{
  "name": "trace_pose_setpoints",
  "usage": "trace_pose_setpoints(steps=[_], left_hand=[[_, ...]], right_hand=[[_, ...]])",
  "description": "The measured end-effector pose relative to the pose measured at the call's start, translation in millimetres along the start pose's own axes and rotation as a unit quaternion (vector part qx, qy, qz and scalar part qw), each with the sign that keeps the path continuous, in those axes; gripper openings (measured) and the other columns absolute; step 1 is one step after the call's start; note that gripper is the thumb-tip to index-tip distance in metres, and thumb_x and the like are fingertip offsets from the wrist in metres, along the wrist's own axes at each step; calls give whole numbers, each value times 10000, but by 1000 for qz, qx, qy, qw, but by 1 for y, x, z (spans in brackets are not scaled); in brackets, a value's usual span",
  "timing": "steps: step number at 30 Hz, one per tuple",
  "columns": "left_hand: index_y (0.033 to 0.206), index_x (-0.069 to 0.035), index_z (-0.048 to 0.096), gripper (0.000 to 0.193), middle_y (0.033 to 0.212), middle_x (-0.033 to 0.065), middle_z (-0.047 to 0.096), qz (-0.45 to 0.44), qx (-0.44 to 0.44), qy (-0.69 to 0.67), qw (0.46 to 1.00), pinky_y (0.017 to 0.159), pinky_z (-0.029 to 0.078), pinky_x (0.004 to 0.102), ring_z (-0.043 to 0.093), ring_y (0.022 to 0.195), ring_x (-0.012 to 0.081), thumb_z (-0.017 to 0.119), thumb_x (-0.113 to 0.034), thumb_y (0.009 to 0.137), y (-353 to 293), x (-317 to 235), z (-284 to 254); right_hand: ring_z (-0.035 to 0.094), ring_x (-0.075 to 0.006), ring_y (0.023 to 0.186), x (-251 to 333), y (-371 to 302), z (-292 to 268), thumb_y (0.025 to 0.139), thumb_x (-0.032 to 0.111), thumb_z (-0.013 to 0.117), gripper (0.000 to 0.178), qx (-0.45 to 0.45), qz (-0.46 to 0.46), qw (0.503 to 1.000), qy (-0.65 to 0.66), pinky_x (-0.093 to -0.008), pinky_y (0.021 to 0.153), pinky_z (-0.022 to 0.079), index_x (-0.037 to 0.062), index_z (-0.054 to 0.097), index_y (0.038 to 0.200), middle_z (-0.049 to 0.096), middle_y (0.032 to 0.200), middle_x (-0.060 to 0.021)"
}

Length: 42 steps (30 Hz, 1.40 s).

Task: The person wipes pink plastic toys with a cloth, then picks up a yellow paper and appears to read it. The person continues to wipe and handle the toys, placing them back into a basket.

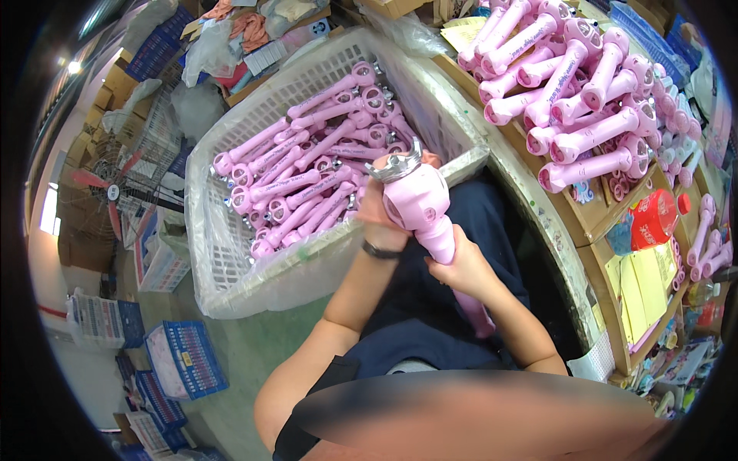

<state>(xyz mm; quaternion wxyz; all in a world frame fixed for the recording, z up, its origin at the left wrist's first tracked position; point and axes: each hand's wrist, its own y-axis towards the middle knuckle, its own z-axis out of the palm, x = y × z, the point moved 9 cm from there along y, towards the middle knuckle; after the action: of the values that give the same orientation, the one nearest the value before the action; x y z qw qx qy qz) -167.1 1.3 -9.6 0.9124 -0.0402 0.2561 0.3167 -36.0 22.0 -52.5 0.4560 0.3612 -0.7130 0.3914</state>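
A pink toy wand (420, 201) with a round head and a silver crown (397, 164) is held in front of my body, its handle slanting down to the right. My left hand (377, 209) grips the head from its left side and from behind near the crown, with the fingers partly hidden by it. Lower down, my right hand (466, 265) is wrapped round the handle. Just beyond my left hand, a white plastic basket (296, 290) lined with clear film holds many similar pink wands (296, 184), some with silver crowns showing.
At the right, a workbench (538, 203) carries a heap of pink wand pieces (588, 138), a bottle with a red label (652, 221) and yellow papers (638, 288). A fan (113, 191) stands at the left, with blue crates (184, 359) on the green floor (246, 349).
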Motion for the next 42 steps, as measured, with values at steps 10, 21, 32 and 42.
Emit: trace_pose_setpoints(steps=[10,21,32,42], left_hand=[[1280,94,461,467,1267,243,541,-65,53,22,996,998,457,440,560,1141,325,480,-198,916,-6,10,-2],[1207,45,515,562,1155,200,595,-33,53,-79,995,832,553,423,626,986,293,407,-449,961,-2,8,-20],[1190,-37,542,392,1146,108,626,-89,23,47,995,874,520,387,623,1015,222,434,-330,953,7,23,-38],[1053,-26,534,261,1079,74,567,389,-32,351,851,912,434,302,544,1031,178,637,-46,814,5,-87,-19]], right_hand=[[577,-143,538,-9,-13,22,760,128,717,538,255,54,920,293,-277,501,482,1,468,1220,590,713,-74],[576,-142,512,-42,-9,31,897,440,612,471,235,65,865,439,-243,510,496,33,524,1117,595,715,-92],[565,-92,587,-18,-1,-9,904,281,643,445,28,-34,947,318,-241,552,487,26,444,1209,586,807,-43],[566,-87,614,-12,-24,-3,851,207,707,530,83,-28,967,239,-237,564,478,26,420,1257,593,851,-44]])
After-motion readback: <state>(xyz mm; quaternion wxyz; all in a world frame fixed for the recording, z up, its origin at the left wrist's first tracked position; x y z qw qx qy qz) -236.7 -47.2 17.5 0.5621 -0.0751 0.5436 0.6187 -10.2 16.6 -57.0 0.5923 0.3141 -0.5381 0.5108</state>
